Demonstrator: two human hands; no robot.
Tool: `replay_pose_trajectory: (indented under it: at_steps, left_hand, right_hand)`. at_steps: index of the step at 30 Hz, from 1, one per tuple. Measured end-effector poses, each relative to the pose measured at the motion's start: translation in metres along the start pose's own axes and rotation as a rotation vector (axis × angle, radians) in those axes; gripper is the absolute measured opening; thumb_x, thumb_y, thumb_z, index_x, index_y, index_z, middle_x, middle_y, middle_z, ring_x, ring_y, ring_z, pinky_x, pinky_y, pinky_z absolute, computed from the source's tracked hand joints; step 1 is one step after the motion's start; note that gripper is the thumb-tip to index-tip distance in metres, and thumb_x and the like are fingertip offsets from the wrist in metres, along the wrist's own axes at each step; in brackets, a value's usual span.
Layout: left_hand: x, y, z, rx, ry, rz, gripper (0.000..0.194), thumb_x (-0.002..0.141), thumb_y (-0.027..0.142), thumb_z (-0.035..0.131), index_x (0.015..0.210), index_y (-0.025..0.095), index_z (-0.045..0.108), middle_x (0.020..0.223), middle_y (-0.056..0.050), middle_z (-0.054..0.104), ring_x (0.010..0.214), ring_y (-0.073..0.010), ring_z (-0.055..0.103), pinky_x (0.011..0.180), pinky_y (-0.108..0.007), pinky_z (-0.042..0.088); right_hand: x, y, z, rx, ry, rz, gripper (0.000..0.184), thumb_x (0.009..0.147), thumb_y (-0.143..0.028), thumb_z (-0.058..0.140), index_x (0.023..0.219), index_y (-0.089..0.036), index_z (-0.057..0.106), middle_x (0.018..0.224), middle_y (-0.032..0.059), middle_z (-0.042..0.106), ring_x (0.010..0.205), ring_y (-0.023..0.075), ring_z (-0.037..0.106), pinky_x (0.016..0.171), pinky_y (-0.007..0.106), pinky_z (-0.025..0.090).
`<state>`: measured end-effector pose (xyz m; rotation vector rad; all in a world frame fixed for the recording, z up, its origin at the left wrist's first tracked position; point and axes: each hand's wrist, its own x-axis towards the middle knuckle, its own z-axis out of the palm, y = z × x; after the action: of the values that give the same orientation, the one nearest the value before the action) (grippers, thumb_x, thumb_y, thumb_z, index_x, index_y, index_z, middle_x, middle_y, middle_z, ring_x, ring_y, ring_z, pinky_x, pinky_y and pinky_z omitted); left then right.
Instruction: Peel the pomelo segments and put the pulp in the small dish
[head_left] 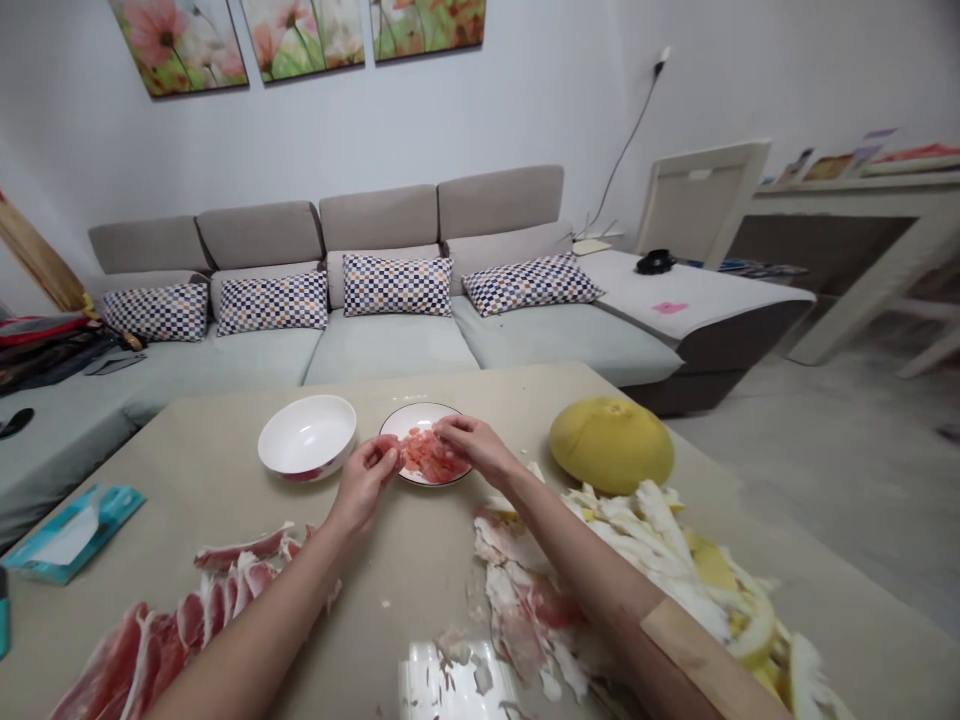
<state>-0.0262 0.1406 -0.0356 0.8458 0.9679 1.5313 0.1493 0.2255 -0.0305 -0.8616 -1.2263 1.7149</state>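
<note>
- I am watching a clump of pink pomelo pulp [425, 455] sitting on a small white plate [401, 422], near the middle of the worktop [420, 570].
- The left hand [365, 482] is coming in from the near side, its fingers [387, 449] bunched together against the clump's left end at the plate's rim.
- The right hand [474, 448] is reaching over from the right, its fingers [448, 429] curled down onto the top of the clump.
- Both sets of fingers are touching the pulp, but I cannot tell whether either hand is pinching it.
- The clump's long axis is running roughly left to right between the hands, and the right hand is lying more directly over it.
- A white bowl [307, 437] is standing just left of the plate, apart from it.
- A yellow pomelo [611, 445] is sitting to the right of the plate, with a heap of white pith and rind [652, 540] spreading toward me.
- Pinkish segment membranes are lying in two piles, one [187, 625] near my left arm and one [521, 610] under my right.
- A teal tissue box [75, 530] is lying at the worktop's left edge.
- A grey sectional sofa [375, 345] is standing beyond the worktop.
</note>
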Motion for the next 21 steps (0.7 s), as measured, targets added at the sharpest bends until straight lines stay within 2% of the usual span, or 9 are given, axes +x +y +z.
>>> replay_pose_trajectory:
  at_steps: [5,7,10,14,21]
  left_hand:
    - [-0.001,0.001,0.004,0.008,-0.046,-0.092,0.033,0.064,0.030,0.080,0.091,0.016,0.066,0.083,-0.002,0.063,0.078,-0.0132,0.062,0.087,-0.035,0.051]
    - [-0.001,0.000,0.006,0.035,-0.062,-0.128,0.033,0.066,0.033,0.079,0.091,0.016,0.065,0.078,-0.001,0.061,0.072,-0.0127,0.060,0.079,-0.035,0.053]
    - [-0.001,-0.002,0.009,0.111,-0.059,-0.136,0.035,0.064,0.039,0.079,0.085,0.015,0.064,0.068,0.001,0.057,0.060,-0.0102,0.055,0.064,-0.028,0.050]
    - [0.002,-0.005,0.014,0.225,0.000,-0.075,0.039,0.062,0.044,0.080,0.081,0.014,0.065,0.058,0.005,0.052,0.052,-0.0080,0.047,0.052,-0.022,0.038]
    - [0.011,-0.001,0.020,0.387,0.056,-0.036,0.034,0.063,0.042,0.076,0.076,0.012,0.067,0.050,0.005,0.050,0.048,-0.0088,0.043,0.049,-0.022,0.032]
  right_hand:
    - [-0.004,0.001,0.001,0.005,-0.086,0.070,0.030,0.065,-0.038,0.079,0.076,-0.014,0.066,0.064,-0.0010,0.060,0.054,0.0068,0.052,0.052,0.018,0.045]
    - [-0.007,0.002,0.007,0.001,-0.123,0.082,0.032,0.065,-0.040,0.079,0.077,-0.013,0.066,0.066,-0.0002,0.060,0.055,0.0070,0.053,0.053,0.018,0.046]
    - [-0.012,0.003,0.015,-0.015,-0.147,0.063,0.035,0.066,-0.043,0.079,0.081,-0.013,0.066,0.068,-0.0003,0.062,0.057,0.0071,0.054,0.055,0.018,0.047]
    - [-0.014,0.001,0.020,-0.078,-0.116,0.028,0.038,0.066,-0.045,0.078,0.083,-0.013,0.066,0.066,-0.0007,0.063,0.054,0.0076,0.054,0.050,0.018,0.044]
    - [-0.013,0.002,0.022,-0.167,-0.052,-0.006,0.033,0.067,-0.045,0.076,0.078,-0.016,0.065,0.060,-0.0016,0.063,0.051,0.0089,0.054,0.049,0.020,0.045]
